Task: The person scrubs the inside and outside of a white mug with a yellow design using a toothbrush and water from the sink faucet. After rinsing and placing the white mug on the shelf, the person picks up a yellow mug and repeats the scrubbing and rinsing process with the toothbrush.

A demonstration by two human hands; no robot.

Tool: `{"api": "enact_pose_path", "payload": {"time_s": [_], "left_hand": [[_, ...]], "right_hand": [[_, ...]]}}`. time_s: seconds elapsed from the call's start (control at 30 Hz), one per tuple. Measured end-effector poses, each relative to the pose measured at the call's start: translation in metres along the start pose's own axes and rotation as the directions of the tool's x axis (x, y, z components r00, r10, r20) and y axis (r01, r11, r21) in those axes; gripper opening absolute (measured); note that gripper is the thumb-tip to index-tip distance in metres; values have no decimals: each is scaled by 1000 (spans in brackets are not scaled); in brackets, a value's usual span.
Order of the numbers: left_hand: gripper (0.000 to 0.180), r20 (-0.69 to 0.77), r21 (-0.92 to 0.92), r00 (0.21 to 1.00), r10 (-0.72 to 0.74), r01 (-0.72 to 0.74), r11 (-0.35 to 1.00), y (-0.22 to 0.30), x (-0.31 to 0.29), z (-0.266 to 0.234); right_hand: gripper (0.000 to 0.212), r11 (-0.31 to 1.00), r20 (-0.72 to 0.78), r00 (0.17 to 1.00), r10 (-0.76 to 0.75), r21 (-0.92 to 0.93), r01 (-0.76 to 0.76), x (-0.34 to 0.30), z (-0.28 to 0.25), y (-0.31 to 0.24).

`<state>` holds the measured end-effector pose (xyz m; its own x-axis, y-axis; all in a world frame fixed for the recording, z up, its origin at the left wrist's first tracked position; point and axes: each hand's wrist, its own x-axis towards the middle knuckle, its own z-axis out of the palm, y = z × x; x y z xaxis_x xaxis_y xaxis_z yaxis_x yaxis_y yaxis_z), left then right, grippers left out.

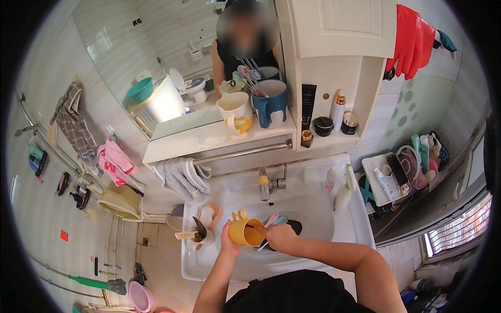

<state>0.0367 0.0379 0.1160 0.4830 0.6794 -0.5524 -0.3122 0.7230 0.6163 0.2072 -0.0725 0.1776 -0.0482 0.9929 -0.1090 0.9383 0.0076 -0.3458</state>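
Over the white sink (318,229), a yellow mug (237,229) is tilted with its mouth toward the right. My left hand (227,241) is closed round its left side. At the mouth, my right hand (279,237) has its fingers closed and reaching to the rim; a small dark tip shows inside the mug, but what the fingers hold is too small to tell. Behind and below that hand, in the basin, lie a dark flat item (296,227) and a pink-handled item (271,220), partly hidden. The faucet (264,188) stands behind the mug.
A cup with a comb (186,235) and a pink soap dish (213,215) sit on the sink's left rim. White bottles (342,198) stand at its right. Above, a shelf bears a white-and-yellow mug (236,112) and a blue mug (270,107) with toothbrushes. A grey towel (180,177) hangs from a rail.
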Motion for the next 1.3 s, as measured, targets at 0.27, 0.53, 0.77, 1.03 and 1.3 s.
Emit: {"api": "enact_pose_path", "payload": {"time_s": [0.27, 0.53, 0.77, 1.03, 1.3], "left_hand": [[40, 27, 30, 999, 43, -44, 999, -5, 0, 3], [40, 11, 43, 998, 69, -69, 997, 1, 2, 11], [37, 11, 23, 996, 85, -85, 996, 8, -3, 15], [41, 51, -286, 979, 199, -177, 942, 9, -3, -1], [42, 142, -260, 973, 183, -142, 955, 12, 7, -7]], "right_hand": [[43, 998, 43, 998, -47, 39, 45, 9, 2, 15], [32, 959, 116, 972, -204, 222, 175, 14, 31, 16], [31, 990, -161, 980, -116, -95, 102, 6, 5, 17], [27, 889, 147, 989, 14, 452, -79, -10, -40, 17], [27, 877, -58, 990, 129, 473, -86, -18, -32, 28]]}}
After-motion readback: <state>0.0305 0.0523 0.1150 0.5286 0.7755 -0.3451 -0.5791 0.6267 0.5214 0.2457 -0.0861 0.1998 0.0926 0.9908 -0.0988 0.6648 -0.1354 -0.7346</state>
